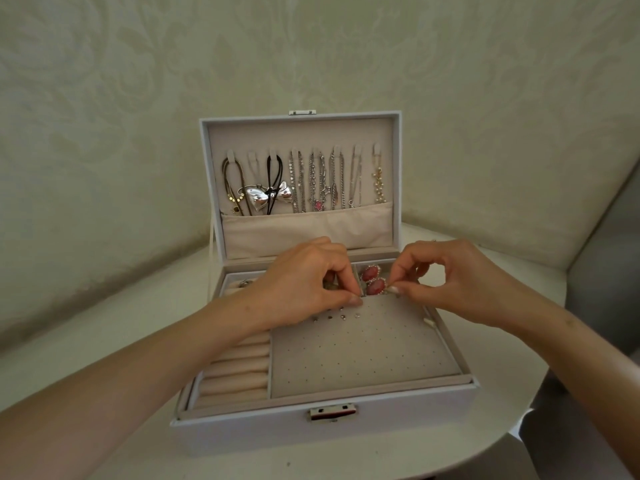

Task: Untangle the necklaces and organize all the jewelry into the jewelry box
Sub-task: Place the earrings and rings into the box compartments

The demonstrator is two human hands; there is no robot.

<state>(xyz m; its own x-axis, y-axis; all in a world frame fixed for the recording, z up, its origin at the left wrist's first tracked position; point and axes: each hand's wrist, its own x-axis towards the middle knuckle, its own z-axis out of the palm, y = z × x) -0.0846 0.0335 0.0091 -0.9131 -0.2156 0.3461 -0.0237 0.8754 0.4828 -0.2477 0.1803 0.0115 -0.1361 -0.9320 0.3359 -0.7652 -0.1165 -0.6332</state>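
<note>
Head view looks down on a white jewelry box [325,427] standing open mid-table [512,358], necklaces [311,181] hanging in its lid. The left hand [311,282] and right hand [446,282] each pinch a tiny piece [388,288], too small to identify, above the far edge of the stud panel [363,348], beside two red earrings [372,280].
</note>
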